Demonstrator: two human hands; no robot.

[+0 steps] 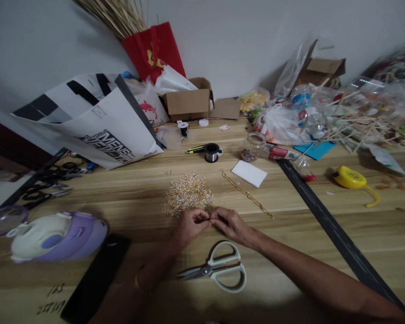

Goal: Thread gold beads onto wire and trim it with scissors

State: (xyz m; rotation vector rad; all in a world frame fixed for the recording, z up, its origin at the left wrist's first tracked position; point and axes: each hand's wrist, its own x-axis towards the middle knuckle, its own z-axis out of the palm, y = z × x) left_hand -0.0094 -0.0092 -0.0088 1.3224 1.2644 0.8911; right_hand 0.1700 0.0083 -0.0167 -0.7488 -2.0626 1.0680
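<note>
My left hand [191, 226] and my right hand [231, 223] meet fingertip to fingertip over the table, each pinching at the same spot. Whatever lies between the fingers is too small to make out. Just beyond them is a heap of gold and clear beaded wire pieces [189, 192], close to my left fingers. To the right of my right hand, a thin gold beaded chain [248, 195] stretches diagonally across the wood. Scissors with pale handles [212, 268] lie nearer to me, below both hands, their blades pointing left.
Behind the heap stand a wire spool [211, 153], a utility knife [195, 149] and a jar of beads [251, 147]. A white folded paper [249, 173] and a yellow tape measure [350, 177] lie rightward. At left are a purple bottle [74, 236] and a black phone [96, 276].
</note>
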